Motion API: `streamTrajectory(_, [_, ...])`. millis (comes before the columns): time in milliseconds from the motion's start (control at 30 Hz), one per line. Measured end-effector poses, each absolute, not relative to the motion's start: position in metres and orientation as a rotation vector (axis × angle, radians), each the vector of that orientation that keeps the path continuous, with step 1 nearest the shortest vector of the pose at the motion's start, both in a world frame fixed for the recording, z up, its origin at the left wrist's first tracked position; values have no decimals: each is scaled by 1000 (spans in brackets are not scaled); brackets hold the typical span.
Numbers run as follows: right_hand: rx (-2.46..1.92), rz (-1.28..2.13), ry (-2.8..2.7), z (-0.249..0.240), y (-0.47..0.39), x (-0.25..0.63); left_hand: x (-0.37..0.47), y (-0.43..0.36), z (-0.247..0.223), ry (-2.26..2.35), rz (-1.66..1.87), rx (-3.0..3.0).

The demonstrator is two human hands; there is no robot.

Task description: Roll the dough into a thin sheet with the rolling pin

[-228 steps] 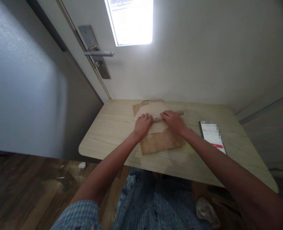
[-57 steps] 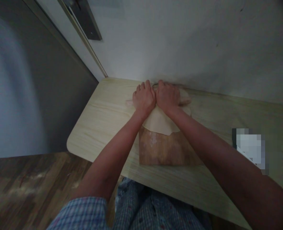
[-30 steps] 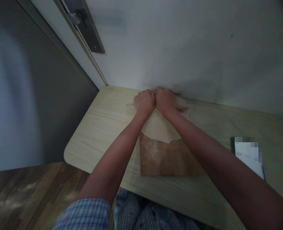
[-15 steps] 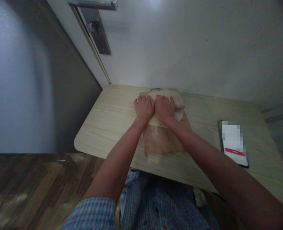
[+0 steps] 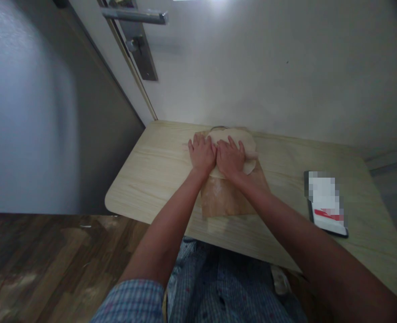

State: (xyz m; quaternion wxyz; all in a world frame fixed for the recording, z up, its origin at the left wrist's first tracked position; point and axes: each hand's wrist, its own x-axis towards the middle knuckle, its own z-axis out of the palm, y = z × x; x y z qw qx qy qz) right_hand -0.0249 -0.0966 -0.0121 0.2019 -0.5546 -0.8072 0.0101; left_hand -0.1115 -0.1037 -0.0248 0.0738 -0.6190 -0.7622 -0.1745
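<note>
A thin, flattened sheet of dough (image 5: 244, 136) lies on a wooden board (image 5: 225, 199) and covers its far part. Across the dough runs a pale rolling pin (image 5: 251, 155), its ends showing past my hands and its middle hidden under them. My left hand (image 5: 201, 151) rests palm down over the pin's left part, fingers stretched forward. Close beside it, thumbs nearly touching, my right hand (image 5: 230, 153) presses on the pin with fingers spread. Neither hand wraps its fingers round the pin. White flour marks the near part of the board.
The board lies on a light wood table (image 5: 151, 179) against a white door with a metal handle (image 5: 138, 16). A phone (image 5: 326, 204) lies on the table to the right. A thin metal loop (image 5: 219, 127) shows at the board's far edge. A grey panel stands at left.
The fingers of both hands have straightened, and the right hand's are spread wider. The pin has moved slightly toward me over the dough. The camera view has tilted up a little.
</note>
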Motion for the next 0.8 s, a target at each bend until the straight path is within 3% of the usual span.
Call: streamTrajectory(800, [-1660, -16, -2437, 6, 3, -38, -120, -14, -6, -2594, -442, -1741])
